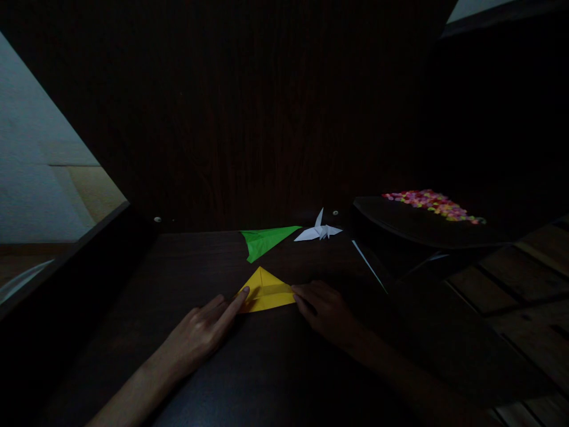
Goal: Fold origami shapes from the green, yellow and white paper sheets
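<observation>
**A dim room around a dark wooden table**

The dark table (186, 279) is the landmark here. Little light reaches the scene, and most of it sits in deep shadow. Directly behind the table rises a dark wood-grained panel (267, 118), its vertical grain only faintly visible. To the left of the table, past its raised edge, a pale wall (26, 160) shows, with a beige patch (95, 190) lower down beside it. To the right of the table, a slatted wooden surface (528, 296) of brown planks runs off toward the frame's edge. High above the table's right end, a small bright strip (475, 7) shows at the top corner.
</observation>
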### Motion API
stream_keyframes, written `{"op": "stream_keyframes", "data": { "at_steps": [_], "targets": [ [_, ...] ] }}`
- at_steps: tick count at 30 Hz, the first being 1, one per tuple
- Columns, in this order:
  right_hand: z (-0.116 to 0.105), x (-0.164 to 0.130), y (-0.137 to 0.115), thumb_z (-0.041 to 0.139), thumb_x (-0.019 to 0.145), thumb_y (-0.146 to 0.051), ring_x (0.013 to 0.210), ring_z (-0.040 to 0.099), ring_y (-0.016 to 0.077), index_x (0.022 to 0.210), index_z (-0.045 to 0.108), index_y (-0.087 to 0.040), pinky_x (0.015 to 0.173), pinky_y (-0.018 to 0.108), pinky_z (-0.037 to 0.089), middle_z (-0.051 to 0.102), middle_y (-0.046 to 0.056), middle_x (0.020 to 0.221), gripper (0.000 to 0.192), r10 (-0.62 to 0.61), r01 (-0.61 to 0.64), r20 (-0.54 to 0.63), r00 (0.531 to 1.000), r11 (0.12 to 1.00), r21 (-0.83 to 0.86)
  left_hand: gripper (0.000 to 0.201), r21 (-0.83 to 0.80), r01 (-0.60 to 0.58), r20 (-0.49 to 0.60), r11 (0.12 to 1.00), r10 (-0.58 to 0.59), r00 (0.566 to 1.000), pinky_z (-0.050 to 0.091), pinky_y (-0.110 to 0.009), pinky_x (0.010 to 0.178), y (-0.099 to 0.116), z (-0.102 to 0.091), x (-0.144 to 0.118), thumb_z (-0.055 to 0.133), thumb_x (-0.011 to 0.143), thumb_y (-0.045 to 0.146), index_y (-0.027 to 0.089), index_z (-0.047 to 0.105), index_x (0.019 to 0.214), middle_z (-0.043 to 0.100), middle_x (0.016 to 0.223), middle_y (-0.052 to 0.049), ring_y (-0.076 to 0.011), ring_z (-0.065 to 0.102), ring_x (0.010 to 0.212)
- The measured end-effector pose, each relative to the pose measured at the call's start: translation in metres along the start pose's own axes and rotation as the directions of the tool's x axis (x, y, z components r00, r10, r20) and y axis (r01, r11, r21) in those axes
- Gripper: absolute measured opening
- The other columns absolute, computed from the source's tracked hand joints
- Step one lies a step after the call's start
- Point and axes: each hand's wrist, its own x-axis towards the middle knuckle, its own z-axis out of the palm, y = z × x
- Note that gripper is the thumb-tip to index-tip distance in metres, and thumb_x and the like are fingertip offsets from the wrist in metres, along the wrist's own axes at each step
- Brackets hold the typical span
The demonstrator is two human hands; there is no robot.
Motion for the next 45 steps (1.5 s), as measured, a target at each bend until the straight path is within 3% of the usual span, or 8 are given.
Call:
{"op": "stream_keyframes", "data": {
  "at_steps": [11, 17, 21, 24, 28, 32, 39, 45],
  "targets": [
    [-0.003, 0.000, -0.001, 0.055, 0.091, -0.007, 0.077, 0.067, 0.0199, 0.112, 0.068, -0.018, 0.067, 0.035, 0.059, 0.075, 0.007, 0.090, 0.027, 0.071, -0.054, -0.160, 0.985, 0.993, 0.108, 0.055, -0.220, 0.100, -0.183, 0.970, -0.142, 0.973, 0.056, -0.024, 0.057, 0.003, 0.001, 0.005, 0.037, 0.102, 0.018, 0.020, 0.022, 0.155, 0.064, 0.082, -0.005, -0.0152, 0.065, 0.065],
    [-0.008, 0.003, -0.005, 0.057, 0.090, -0.006, 0.072, 0.067, 0.0187, 0.111, 0.070, -0.019, 0.064, 0.033, 0.058, 0.074, 0.006, 0.084, 0.028, 0.061, -0.039, -0.225, 0.973, 0.994, 0.099, 0.038, -0.289, 0.178, -0.291, 0.941, -0.263, 0.920, 0.062, -0.032, 0.082, 0.005, 0.002, 0.011, 0.046, 0.099, 0.024, 0.015, 0.054, 0.135, 0.071, 0.117, -0.013, -0.0210, 0.072, 0.097],
    [-0.012, 0.005, -0.009, 0.058, 0.089, -0.003, 0.071, 0.067, 0.0180, 0.111, 0.070, -0.019, 0.064, 0.032, 0.058, 0.074, 0.005, 0.083, 0.029, 0.020, 0.002, -0.260, 0.965, 0.997, 0.083, 0.033, -0.317, 0.315, -0.230, 0.895, -0.394, 0.890, 0.060, -0.041, 0.090, 0.008, -0.002, 0.016, 0.050, 0.097, 0.035, 0.014, 0.071, 0.111, 0.061, 0.135, -0.016, -0.0279, 0.069, 0.108],
    [-0.016, 0.006, -0.013, 0.059, 0.088, -0.003, 0.069, 0.067, 0.0171, 0.113, 0.069, -0.019, 0.062, 0.031, 0.058, 0.074, 0.005, 0.081, 0.032, -0.018, 0.042, -0.283, 0.959, 0.996, 0.078, 0.035, -0.369, 0.377, -0.167, 0.850, -0.459, 0.872, 0.062, -0.042, 0.085, 0.007, -0.003, 0.018, 0.052, 0.095, 0.040, 0.017, 0.077, 0.100, 0.057, 0.140, -0.014, -0.0275, 0.073, 0.099],
    [-0.018, 0.005, -0.015, 0.060, 0.089, -0.002, 0.072, 0.069, 0.0170, 0.113, 0.069, -0.020, 0.064, 0.031, 0.058, 0.076, 0.005, 0.086, 0.032, -0.042, 0.054, -0.279, 0.959, 0.998, 0.037, 0.032, -0.450, 0.405, -0.104, 0.796, -0.497, 0.861, 0.063, -0.039, 0.078, 0.005, -0.003, 0.020, 0.055, 0.092, 0.038, 0.018, 0.080, 0.094, 0.066, 0.129, -0.014, -0.0236, 0.074, 0.086],
    [-0.018, 0.003, -0.016, 0.060, 0.089, -0.002, 0.077, 0.070, 0.0174, 0.112, 0.069, -0.020, 0.067, 0.032, 0.060, 0.077, 0.006, 0.092, 0.030, -0.069, 0.078, -0.267, 0.961, 0.997, 0.023, 0.029, -0.531, 0.430, -0.049, 0.730, -0.533, 0.844, 0.062, -0.039, 0.081, 0.004, -0.004, 0.021, 0.058, 0.089, 0.039, 0.021, 0.080, 0.090, 0.073, 0.117, -0.011, -0.0258, 0.074, 0.095],
    [-0.017, 0.003, -0.017, 0.062, 0.087, 0.000, 0.088, 0.073, 0.0196, 0.118, 0.067, -0.018, 0.074, 0.032, 0.063, 0.077, 0.008, 0.098, 0.036, -0.105, 0.128, -0.302, 0.948, 0.990, 0.060, 0.025, -0.612, 0.556, 0.114, 0.563, -0.632, 0.766, 0.062, -0.029, 0.069, 0.010, -0.006, 0.022, 0.060, 0.086, 0.040, 0.023, 0.077, 0.091, 0.079, 0.087, -0.002, -0.0213, 0.076, 0.077],
    [-0.015, -0.001, -0.016, 0.060, 0.086, 0.003, 0.092, 0.072, 0.0205, 0.122, 0.064, -0.018, 0.075, 0.035, 0.063, 0.076, 0.009, 0.103, 0.042, -0.109, 0.133, -0.267, 0.958, 0.989, 0.071, 0.025, -0.648, 0.572, 0.140, 0.504, -0.659, 0.739, 0.062, -0.028, 0.068, 0.012, -0.004, 0.023, 0.063, 0.083, 0.041, 0.022, 0.075, 0.093, 0.079, 0.084, -0.001, -0.0209, 0.076, 0.076]
  ]
}}
